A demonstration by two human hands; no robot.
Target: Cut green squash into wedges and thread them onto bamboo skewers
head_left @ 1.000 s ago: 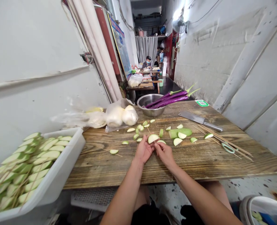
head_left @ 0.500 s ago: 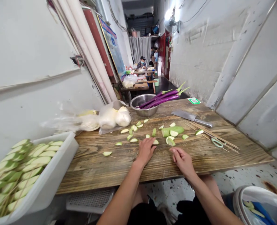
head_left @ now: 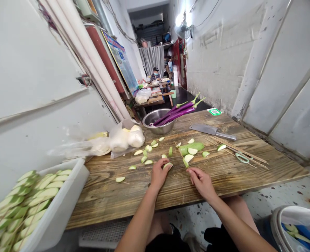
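My left hand is closed on a half-round green vegetable slice, pinched between thumb and fingers just above the wooden table. In my right hand is a thin bamboo skewer, gripped near its lower end and pointing up and away. One green slice is on the skewer close to my right fingertips. Behind the hands lies a partly cut green vegetable with loose slices about it. More cut pieces are scattered to the left.
A white bin of skewered slices stands at left. Bagged white items and a steel bowl with purple eggplants sit behind. To the right are a cleaver, skewers and scissors. A person sits far back.
My left hand has picked up a slice from the table. My right hand has shifted slightly, and its skewer with one slice now shows more clearly. The camera view has tilted a little.
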